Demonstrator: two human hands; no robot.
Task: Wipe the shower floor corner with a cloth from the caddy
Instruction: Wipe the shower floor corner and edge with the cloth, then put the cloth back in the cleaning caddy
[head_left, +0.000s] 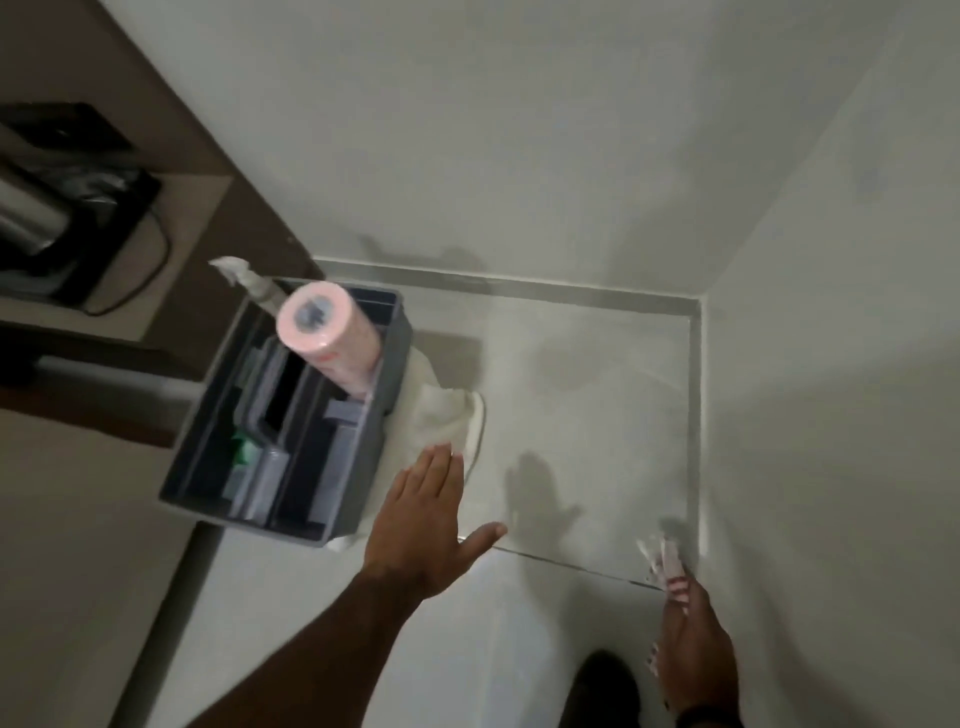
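A grey caddy (218, 457) stands on the pale shower floor (587, 415) at the left, with a pink roll of cloths (332, 338) upright in it. My left hand (426, 525) hovers flat and empty, fingers apart, just right of the caddy above a white towel (447, 410). My right hand (696, 639) is low at the right, by the wall, shut on a crumpled white cloth with red stripes (667, 566). The cloth's end points at the floor's near right edge. The far right floor corner (691, 312) lies bare.
A metal channel (695, 415) runs along the floor's back and right edges under white walls. The white towel lies partly under the caddy. A dark tray with a cable (78, 234) sits on a brown ledge at upper left. A dark shoe (602, 686) shows at the bottom.
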